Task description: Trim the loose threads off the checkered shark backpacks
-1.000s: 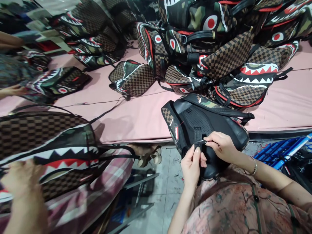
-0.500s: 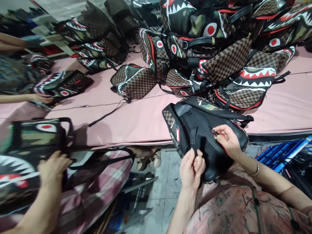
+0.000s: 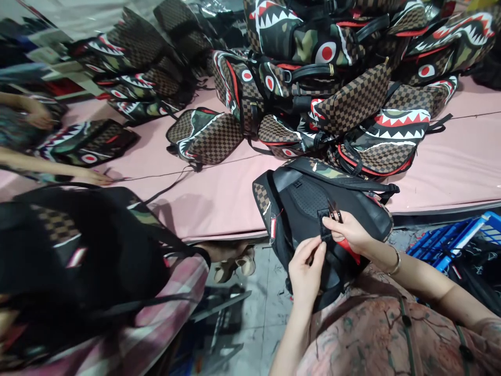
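Observation:
A backpack (image 3: 284, 230) with a black back panel and checkered, camouflage-patterned sides leans on my lap and the table edge, its back facing up. My left hand (image 3: 307, 269) pinches the lower end of a black strap (image 3: 324, 224) above the back panel. In my right hand (image 3: 350, 232) are thread snips (image 3: 333, 210) with dark pointed blades and a red handle. Its thumb and fingertips also touch the strap, close to my left fingertips. The blades point up and away from me, over the panel. A loose red thread shows near the bag's left side.
A pink-covered table (image 3: 219, 203) carries a heap of shark-print backpacks (image 3: 324, 52) and another stack (image 3: 136, 83). At left, a co-worker's black-backed bag (image 3: 113, 245) rests over a plaid-covered lap. Another person's hand (image 3: 97, 176) lies on the table. A blue crate (image 3: 442, 250) stands at right.
My right hand has moved left to the strap, and the snips' blades now point upward. My left hand has shifted its pinch on the strap. The neighbour's bag has been turned over.

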A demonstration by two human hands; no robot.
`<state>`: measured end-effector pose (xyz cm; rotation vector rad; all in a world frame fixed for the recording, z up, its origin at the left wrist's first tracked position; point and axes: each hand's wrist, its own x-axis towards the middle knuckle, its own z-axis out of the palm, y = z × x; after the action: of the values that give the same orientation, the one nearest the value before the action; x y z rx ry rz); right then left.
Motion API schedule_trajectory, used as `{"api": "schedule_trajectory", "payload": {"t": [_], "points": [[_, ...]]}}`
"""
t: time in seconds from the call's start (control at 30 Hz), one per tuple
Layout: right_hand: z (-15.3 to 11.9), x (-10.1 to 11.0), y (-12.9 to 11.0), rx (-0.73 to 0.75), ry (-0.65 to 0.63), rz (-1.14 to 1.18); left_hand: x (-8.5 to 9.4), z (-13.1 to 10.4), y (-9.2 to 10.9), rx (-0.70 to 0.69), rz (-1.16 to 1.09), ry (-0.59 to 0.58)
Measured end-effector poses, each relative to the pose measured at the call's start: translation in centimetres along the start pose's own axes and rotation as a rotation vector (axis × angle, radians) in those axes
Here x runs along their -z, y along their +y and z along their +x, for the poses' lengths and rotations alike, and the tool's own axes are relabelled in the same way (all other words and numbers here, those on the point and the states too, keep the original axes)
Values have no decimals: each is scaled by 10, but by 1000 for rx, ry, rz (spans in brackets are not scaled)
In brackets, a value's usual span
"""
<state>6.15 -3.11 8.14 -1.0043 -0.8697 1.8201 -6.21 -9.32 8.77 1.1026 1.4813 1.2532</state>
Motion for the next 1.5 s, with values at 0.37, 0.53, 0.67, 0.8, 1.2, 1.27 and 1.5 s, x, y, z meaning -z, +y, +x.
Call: {"api": "schedule_trajectory", "payload": {"t": [0.37, 0.53, 0.67, 0.8, 1.2, 1.27, 1.5], "points": [[-21, 37, -3, 1012, 167, -1302, -2, 5, -6, 281, -299, 87], [-22, 47, -4, 1062, 46, -1419, -2, 6, -8, 261, -310, 95], [-21, 45, -4, 921, -16, -1383, -1, 5, -10, 266, -294, 66], [-20, 42, -2, 848, -8, -1377, -1, 5, -10, 223, -257, 67], [-30, 42, -9, 588, 83, -581, 63, 13, -5, 48, -430, -223], [-23, 46, -5, 420, 119, -485, 84, 29, -9, -15, -399, -100], [8, 23, 16, 156, -23, -523, 82, 79, -42, 269, -252, 154]]}}
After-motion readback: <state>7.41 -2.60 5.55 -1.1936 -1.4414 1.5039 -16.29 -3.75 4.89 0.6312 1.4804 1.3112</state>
